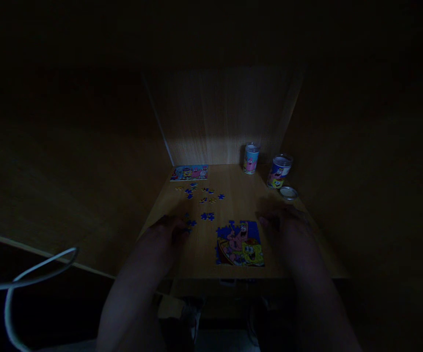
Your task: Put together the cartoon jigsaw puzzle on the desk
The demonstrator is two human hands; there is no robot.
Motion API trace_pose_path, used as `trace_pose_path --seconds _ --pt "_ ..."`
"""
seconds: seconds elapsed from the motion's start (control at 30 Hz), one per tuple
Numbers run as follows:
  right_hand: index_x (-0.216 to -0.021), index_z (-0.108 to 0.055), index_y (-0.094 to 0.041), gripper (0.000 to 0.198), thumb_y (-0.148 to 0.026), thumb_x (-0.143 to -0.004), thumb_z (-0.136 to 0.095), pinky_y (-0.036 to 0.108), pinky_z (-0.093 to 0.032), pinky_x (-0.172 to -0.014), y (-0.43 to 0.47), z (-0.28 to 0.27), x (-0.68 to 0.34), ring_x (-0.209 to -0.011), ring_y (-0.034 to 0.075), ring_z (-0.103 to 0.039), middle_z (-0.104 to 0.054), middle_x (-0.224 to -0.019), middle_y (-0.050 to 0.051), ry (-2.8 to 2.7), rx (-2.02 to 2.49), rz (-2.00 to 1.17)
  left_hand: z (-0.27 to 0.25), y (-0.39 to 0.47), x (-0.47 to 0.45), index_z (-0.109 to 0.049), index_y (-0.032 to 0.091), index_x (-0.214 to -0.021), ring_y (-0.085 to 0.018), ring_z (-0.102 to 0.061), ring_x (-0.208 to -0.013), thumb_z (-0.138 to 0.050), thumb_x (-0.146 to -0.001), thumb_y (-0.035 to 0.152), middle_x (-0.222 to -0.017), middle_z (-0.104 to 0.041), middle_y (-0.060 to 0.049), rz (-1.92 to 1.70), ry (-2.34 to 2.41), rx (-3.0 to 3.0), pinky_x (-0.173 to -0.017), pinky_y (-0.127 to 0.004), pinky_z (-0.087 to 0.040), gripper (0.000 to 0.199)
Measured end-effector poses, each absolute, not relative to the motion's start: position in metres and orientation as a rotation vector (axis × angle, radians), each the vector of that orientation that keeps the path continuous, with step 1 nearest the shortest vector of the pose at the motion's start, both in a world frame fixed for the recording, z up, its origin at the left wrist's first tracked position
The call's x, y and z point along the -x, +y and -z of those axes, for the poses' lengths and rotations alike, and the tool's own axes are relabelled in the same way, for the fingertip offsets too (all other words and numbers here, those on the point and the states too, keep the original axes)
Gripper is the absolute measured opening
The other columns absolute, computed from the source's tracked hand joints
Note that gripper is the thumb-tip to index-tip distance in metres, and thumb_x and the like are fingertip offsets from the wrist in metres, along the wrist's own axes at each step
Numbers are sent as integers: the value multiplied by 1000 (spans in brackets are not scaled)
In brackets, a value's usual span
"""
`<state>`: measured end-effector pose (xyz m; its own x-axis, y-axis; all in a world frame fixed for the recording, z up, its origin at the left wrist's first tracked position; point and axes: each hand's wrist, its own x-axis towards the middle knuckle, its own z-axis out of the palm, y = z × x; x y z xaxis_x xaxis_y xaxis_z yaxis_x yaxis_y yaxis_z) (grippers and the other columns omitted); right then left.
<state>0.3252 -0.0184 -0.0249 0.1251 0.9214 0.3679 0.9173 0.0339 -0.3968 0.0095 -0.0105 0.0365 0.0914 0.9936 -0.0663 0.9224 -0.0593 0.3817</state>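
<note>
A partly assembled cartoon jigsaw puzzle [239,244] lies near the table's front edge, its top and left sides uneven. My left hand [165,232] is to its left, fingers curled together at a blue puzzle piece [188,230] by the fingertips. Dim light blurs that contact. Beside the puzzle's upper right corner rests my right hand [282,222], fingers loosely bent and apart, with nothing visible in them. Two joined-looking blue pieces [207,216] lie between the left hand and the puzzle. Several loose blue and yellow pieces [204,199] are scattered farther back.
At the back left lies a flat cartoon picture puzzle [189,172]. Two cartoon-printed cans, one light blue [251,159] and one dark blue [279,172], stand at the back right near a round lid [288,192]. Wooden panels [226,112] enclose the table. A white cable [42,266] hangs at left.
</note>
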Motion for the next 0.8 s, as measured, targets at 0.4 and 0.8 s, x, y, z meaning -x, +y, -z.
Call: trace_pose_path --seconds 0.4,0.8 --pt "-103 -74 -17 42 -40 -108 -40 40 -50 -85 -19 23 -336 -95 28 -68 -74 -107 17 -1460 1821 -75 -34 -11 -10 -71 25 -103 -24 -72 -101 -57 -98 30 -110 -78 -6 -372 1801 -2062 -88 -35 -51 16" --pt "-103 -75 -17 34 -38 -104 -49 42 -53 -91 -18 21 -332 -100 29 -69 -75 -114 17 -1546 1788 -26 -32 -5 -33 -72 25 -94 -20 -71 -90 -53 -98 29 -96 -77 -1 -523 1542 -2020 -87 -31 -51 19"
